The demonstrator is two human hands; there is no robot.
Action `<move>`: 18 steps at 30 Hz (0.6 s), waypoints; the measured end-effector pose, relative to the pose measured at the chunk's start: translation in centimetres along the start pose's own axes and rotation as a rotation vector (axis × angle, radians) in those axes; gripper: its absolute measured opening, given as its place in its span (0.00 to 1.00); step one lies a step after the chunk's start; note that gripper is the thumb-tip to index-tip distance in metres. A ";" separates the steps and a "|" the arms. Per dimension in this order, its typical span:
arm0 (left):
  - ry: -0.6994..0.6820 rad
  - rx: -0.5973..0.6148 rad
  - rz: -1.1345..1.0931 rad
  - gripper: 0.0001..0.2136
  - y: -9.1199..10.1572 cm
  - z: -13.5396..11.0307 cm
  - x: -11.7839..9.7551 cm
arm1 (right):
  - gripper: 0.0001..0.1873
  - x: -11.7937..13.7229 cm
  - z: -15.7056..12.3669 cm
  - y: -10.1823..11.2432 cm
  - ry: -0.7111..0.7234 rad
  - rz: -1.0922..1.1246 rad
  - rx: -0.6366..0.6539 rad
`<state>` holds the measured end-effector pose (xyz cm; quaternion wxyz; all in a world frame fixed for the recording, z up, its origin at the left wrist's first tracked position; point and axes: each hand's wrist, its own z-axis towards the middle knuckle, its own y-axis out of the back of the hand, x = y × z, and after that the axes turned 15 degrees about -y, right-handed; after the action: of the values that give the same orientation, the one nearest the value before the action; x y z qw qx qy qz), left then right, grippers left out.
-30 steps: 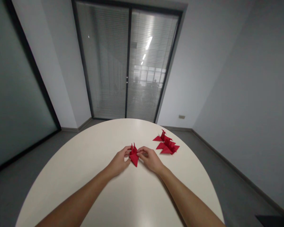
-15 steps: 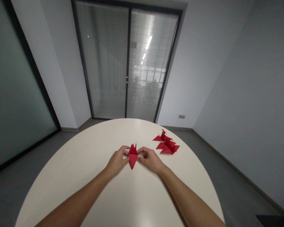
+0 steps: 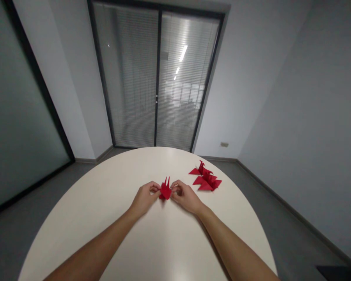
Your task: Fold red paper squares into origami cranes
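A red paper crane [image 3: 165,191], partly folded, is held between my two hands over the middle of the table. Two thin points stick up from its far side. My left hand [image 3: 146,196] pinches its left edge between thumb and fingers. On the opposite edge, the fingertips and thumb of my right hand [image 3: 185,197] are closed on the paper. Finished-looking red paper cranes [image 3: 207,180] with spread wings sit close together to the right, beyond my right hand.
The round white table [image 3: 128,242] fills the lower view. Behind it stands a glass door [image 3: 158,78] with blinds in a dark frame. A wall socket [image 3: 224,144] is low on the right, and a dark object [image 3: 339,272] shows at the lower right corner.
The crane has been turned in my fingers: its long flap, which pointed down toward me, no longer shows, and its two thin points stand further apart. Both hands stay nearly in place.
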<state>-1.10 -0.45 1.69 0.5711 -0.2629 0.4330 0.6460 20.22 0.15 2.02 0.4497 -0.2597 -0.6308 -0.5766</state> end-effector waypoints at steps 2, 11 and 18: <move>0.007 -0.012 -0.023 0.07 0.0 0.0 -0.1 | 0.19 0.3 -0.1 0.2 0.028 -0.030 -0.049; -0.081 0.020 -0.053 0.08 -0.4 -0.3 -1.4 | 0.18 2.6 -0.7 1.2 0.234 -0.157 -0.225; -0.081 -0.022 -0.008 0.08 -0.1 -0.3 -0.5 | 0.10 2.5 -0.6 1.3 0.203 -0.236 -0.263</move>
<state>-0.93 -0.93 1.95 0.5879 -0.2446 0.4012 0.6585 20.39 -0.65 4.78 0.4026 -0.1810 -0.5273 -0.7260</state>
